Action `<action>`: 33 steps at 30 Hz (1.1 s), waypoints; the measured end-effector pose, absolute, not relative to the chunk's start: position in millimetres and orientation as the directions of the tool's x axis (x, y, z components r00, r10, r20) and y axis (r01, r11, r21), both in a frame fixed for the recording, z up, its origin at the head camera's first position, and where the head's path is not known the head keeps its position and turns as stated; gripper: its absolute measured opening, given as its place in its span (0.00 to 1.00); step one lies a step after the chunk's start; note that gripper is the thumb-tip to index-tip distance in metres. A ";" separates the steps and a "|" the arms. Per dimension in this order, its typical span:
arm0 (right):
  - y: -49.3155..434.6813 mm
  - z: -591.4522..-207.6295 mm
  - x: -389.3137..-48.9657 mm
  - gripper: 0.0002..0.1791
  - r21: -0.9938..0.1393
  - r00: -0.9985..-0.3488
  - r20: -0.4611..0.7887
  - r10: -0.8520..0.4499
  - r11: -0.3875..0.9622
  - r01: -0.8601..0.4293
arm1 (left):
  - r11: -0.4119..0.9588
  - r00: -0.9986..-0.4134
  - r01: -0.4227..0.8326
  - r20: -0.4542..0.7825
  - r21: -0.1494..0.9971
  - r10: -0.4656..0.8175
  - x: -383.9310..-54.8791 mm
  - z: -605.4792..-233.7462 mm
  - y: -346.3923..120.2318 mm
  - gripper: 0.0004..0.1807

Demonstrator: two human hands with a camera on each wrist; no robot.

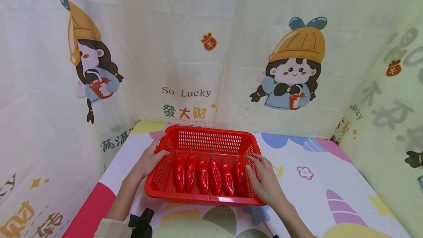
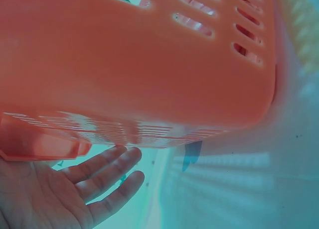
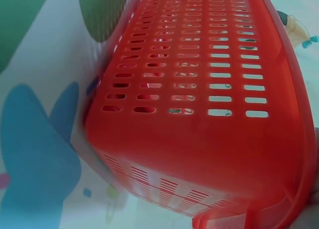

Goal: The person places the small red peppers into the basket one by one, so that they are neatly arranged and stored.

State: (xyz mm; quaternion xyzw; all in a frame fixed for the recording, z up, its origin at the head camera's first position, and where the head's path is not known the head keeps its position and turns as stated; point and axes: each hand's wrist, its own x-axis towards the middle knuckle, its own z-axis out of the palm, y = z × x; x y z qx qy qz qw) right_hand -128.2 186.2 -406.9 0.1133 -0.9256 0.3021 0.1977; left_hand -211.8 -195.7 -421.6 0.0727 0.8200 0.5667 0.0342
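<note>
A red plastic basket (image 1: pixel 205 198) with slotted walls stands on the table in front of me. Several glossy red peppers (image 1: pixel 203 177) with green stems lie side by side in it. My left hand (image 1: pixel 149 161) is at its left side, thumb over the rim. In the left wrist view, that hand's fingers (image 2: pixel 115 164) stretch loosely beneath the overhanging rim, beside the outer wall. On the opposite side, my right hand (image 1: pixel 264 179) lies over the rim, fingers spread and thumb extended toward the inside. Only a sliver of it shows at the right wrist view's edge.
A colourful patterned cloth (image 1: pixel 307 190) covers the table around the basket. Behind and at both sides hang pale printed curtains (image 1: pixel 238 65). A black strap device (image 1: pixel 141 223) sits on my left wrist.
</note>
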 end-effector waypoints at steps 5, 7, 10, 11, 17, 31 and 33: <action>188.2 -406.4 -126.6 0.25 -0.536 -0.897 0.437 -0.069 0.781 -0.322 | 0.343 -0.987 0.079 0.025 0.936 0.158 -213.2 -420.5 -195.3 0.44; 189.3 -406.0 -125.3 0.25 -0.545 -0.895 0.442 -0.062 0.774 -0.323 | 0.338 -0.987 0.080 0.027 0.938 0.159 -213.6 -420.0 -195.3 0.44; 190.4 -405.7 -122.9 0.24 -0.557 -0.895 0.443 -0.052 0.766 -0.320 | 0.327 -0.987 0.073 0.022 0.942 0.157 -213.0 -419.9 -195.5 0.44; 190.7 -405.6 -121.8 0.24 -0.563 -0.896 0.442 -0.046 0.763 -0.317 | 0.325 -0.988 0.071 0.020 0.943 0.156 -212.7 -420.2 -195.7 0.44; 192.6 -404.8 -116.0 0.23 -0.582 -0.891 0.453 -0.020 0.751 -0.313 | 0.327 -0.987 0.071 0.019 0.942 0.161 -212.0 -421.1 -196.1 0.44; 197.0 -408.6 -110.2 0.21 -0.578 -0.868 0.496 -0.020 0.738 -0.347 | 0.343 -0.986 0.081 0.025 0.936 0.165 -215.2 -422.4 -196.9 0.43; 197.7 -408.7 -109.4 0.21 -0.572 -0.861 0.508 -0.024 0.738 -0.357 | 0.345 -0.986 0.084 0.029 0.935 0.161 -215.3 -422.8 -196.9 0.43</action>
